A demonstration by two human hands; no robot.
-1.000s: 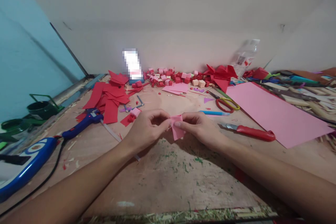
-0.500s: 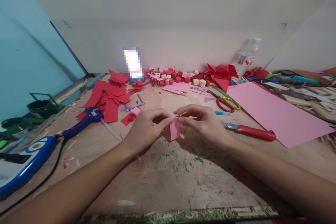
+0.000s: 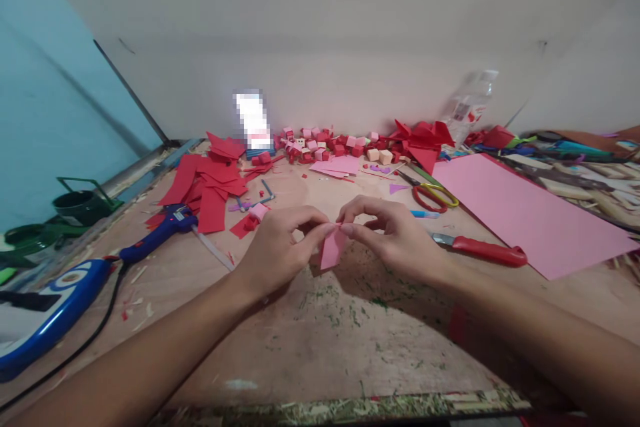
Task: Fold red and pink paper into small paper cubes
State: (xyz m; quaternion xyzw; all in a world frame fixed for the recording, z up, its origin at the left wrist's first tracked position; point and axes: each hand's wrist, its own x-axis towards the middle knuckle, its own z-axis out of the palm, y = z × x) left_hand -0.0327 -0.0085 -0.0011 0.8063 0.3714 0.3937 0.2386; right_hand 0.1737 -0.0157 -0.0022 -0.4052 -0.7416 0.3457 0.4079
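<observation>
A small strip of pink paper [image 3: 332,250] hangs between my two hands above the middle of the wooden table. My left hand [image 3: 287,240] pinches its upper left edge between thumb and fingers. The upper right edge is pinched by my right hand [image 3: 383,227], with thumb and index finger close to the left fingertips. Its lower end hangs free, and the fingers hide the top. Just beyond my left hand, a pink cube [image 3: 259,212] sits on red paper. Near my right hand lie a blue pen [image 3: 424,213] and a red-handled knife [image 3: 487,251].
A blue glue gun [image 3: 160,233] and red paper strips [image 3: 213,203] lie left. Many small red and pink cubes [image 3: 320,147] line the back, near a glowing phone [image 3: 254,120]. Scissors [image 3: 435,196], a large pink sheet [image 3: 530,213] and a plastic bottle [image 3: 470,110] are at right.
The pink paper strip has tilted, its lower end shifting slightly left. The right fingers have bent more around its top edge. Both hands still pinch it in about the same place.
</observation>
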